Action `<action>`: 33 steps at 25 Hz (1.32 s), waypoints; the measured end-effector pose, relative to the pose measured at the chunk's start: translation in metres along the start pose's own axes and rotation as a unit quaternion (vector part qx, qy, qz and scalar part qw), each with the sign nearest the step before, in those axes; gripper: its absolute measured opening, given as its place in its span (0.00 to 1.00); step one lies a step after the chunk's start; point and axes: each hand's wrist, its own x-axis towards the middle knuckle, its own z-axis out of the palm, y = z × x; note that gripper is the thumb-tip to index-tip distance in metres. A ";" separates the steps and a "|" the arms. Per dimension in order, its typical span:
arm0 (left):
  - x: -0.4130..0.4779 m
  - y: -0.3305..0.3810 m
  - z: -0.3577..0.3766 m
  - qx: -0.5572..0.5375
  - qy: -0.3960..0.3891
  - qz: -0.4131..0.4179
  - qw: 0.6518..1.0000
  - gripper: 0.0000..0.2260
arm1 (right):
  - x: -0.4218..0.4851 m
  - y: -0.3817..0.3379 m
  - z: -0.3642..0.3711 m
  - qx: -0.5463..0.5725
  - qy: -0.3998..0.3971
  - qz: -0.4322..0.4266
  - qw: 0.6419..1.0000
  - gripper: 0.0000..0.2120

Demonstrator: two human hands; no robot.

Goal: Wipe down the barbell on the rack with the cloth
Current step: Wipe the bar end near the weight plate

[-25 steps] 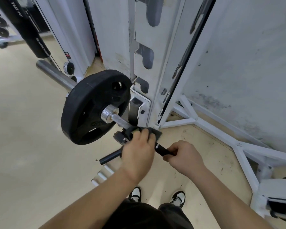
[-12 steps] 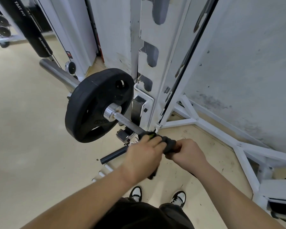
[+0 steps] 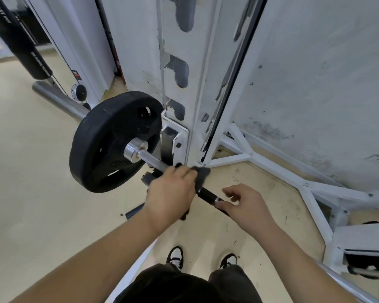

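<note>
The barbell (image 3: 150, 159) lies across the white rack (image 3: 185, 88), its steel shaft running from a black weight plate (image 3: 109, 142) toward me and turning black near my hands. My left hand (image 3: 170, 194) is wrapped over the shaft with a dark cloth (image 3: 202, 172) pressed under its fingers, a corner of the cloth sticking out to the right. My right hand (image 3: 246, 206) rests on the black section of the bar just behind, thumb and fingers loosely curled around it.
The rack's white floor struts (image 3: 293, 182) spread to the right along a scuffed wall (image 3: 315, 73). A black punching bag (image 3: 20, 38) hangs at the far left. A short black peg (image 3: 135, 212) juts out below my left hand. My shoes (image 3: 175, 256) stand on the beige floor.
My left hand has slid the cloth up the bar toward the plate, away from my right hand. The right hand's grip has loosened, and a stretch of black bar shows between the hands.
</note>
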 end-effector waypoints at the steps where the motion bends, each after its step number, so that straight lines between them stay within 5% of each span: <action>1: 0.004 0.004 0.000 -0.003 0.003 -0.046 0.999 0.06 | -0.007 0.011 -0.008 -0.005 0.007 -0.004 1.000 0.17; 3: 0.000 0.037 0.004 -0.033 -0.021 -0.060 0.997 0.05 | -0.021 0.035 -0.028 -0.036 -0.011 0.014 0.999 0.18; 7: -0.012 0.092 0.010 -0.051 -0.062 0.102 0.992 0.05 | -0.037 0.073 -0.059 -0.090 -0.055 0.038 0.994 0.23; 12: 0.002 0.097 0.007 -0.034 -0.020 -0.055 0.998 0.04 | -0.056 0.106 -0.071 -0.081 -0.069 0.041 0.993 0.23; 15: -0.030 0.168 0.025 -0.066 -0.044 0.005 0.997 0.05 | -0.064 0.116 -0.068 -0.112 -0.045 0.020 0.993 0.15; 18: -0.030 0.153 0.026 -0.066 -0.033 0.069 0.995 0.10 | -0.068 0.119 -0.063 -0.131 -0.018 -0.010 0.991 0.08; 23: -0.033 0.152 0.027 -0.003 0.019 -0.119 0.993 0.08 | -0.074 0.128 -0.058 -0.082 0.009 -0.035 0.996 0.09; 27: -0.046 0.185 0.028 -0.064 -0.044 0.076 0.994 0.11 | -0.086 0.159 -0.076 0.023 0.090 -0.007 0.996 0.08; 31: -0.024 0.181 0.027 -0.028 -0.018 -0.056 0.998 0.06 | -0.098 0.177 -0.091 0.068 0.103 0.033 0.992 0.09; 33: -0.039 0.224 0.034 -0.035 -0.033 -0.033 0.998 0.06 | -0.099 0.172 -0.088 0.084 0.096 0.025 0.991 0.08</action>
